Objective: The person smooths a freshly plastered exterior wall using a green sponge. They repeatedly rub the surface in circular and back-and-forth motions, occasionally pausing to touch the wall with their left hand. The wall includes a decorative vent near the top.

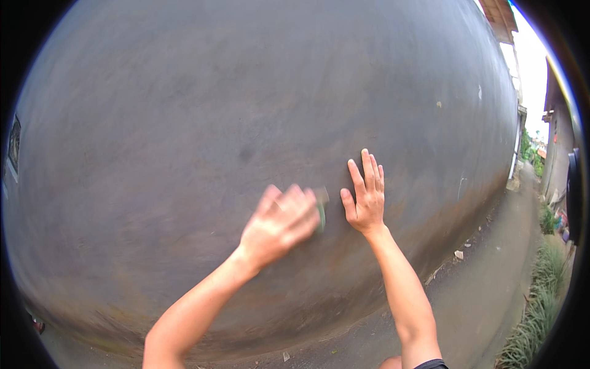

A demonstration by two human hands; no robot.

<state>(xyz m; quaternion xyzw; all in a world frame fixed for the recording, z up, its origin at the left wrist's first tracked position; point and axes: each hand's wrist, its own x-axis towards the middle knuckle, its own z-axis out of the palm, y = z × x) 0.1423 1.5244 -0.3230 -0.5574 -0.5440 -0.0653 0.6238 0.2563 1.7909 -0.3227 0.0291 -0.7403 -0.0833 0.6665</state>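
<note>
A broad dark grey wall [203,117] fills most of the view in front of me. My left hand [279,224], smeared by motion, is curled close to the wall around a small green object [321,215] with a pale edge. Only a sliver of that object shows past the fingers, so its kind is unclear. To the right of it, my right hand [366,197] lies against the wall with its fingers stretched upward and the thumb apart, holding nothing.
A grey path [485,295] runs along the wall's foot on the right, with small pale stones [459,254] beside it. Grassy plants [541,283] line its far side, near a neighbouring building [558,147]. A small framed opening [14,144] sits at the far left.
</note>
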